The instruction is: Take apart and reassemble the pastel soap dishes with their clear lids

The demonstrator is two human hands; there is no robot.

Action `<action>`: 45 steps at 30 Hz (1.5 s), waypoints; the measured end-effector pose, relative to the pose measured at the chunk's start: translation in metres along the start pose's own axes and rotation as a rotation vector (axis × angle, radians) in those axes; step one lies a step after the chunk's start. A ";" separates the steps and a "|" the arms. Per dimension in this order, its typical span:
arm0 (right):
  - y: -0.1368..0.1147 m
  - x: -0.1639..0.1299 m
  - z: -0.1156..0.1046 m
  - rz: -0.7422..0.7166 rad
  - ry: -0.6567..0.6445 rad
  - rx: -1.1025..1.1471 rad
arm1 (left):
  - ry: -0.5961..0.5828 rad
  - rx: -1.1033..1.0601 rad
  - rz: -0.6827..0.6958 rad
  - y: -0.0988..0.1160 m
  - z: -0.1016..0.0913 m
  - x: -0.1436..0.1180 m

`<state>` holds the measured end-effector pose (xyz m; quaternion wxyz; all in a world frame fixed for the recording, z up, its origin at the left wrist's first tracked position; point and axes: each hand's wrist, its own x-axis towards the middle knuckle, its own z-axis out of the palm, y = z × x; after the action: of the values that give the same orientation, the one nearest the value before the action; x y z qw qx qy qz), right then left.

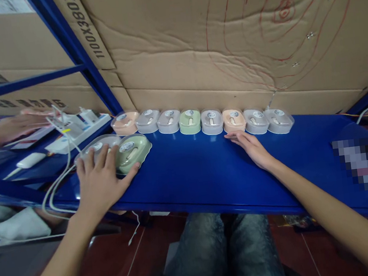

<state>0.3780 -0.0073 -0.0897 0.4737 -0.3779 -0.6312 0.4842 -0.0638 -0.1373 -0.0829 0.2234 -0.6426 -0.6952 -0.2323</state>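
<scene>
Knees in jeans (223, 248) sit under a blue shelf (207, 170). Left hand (100, 178) lies flat, fingers spread, touching a grey case (94, 149) and a green case (132, 152), long sides running away. Right hand (249, 146) rests open, gripping nothing, fingertips just before a row of cases (202, 121).

We see our own two arms bare from the lower edge of the frame up to the hands, with no sleeve, watch, ring or glove on either. Our left hand (100, 181) and right hand (251, 147) show short, unpainted nails. At the bottom centre, our legs are in faded, mottled blue-grey jeans (223, 248).
</scene>
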 end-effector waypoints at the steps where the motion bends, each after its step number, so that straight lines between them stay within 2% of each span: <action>1: 0.000 0.000 0.000 0.000 -0.001 -0.007 | 0.006 -0.004 0.003 -0.001 0.001 0.000; 12: 0.000 0.000 0.000 -0.009 -0.008 -0.026 | 0.031 -0.034 0.021 -0.004 0.006 0.000; 33: -0.002 0.000 0.001 -0.011 -0.007 -0.033 | 0.010 -0.009 -0.012 -0.005 0.005 0.001; 45: -0.002 0.000 0.000 -0.004 -0.014 -0.040 | 0.022 0.009 0.027 -0.004 0.004 0.000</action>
<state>0.3778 -0.0083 -0.0876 0.4627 -0.3827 -0.6447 0.4731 -0.0683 -0.1351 -0.0866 0.2371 -0.6483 -0.6849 -0.2331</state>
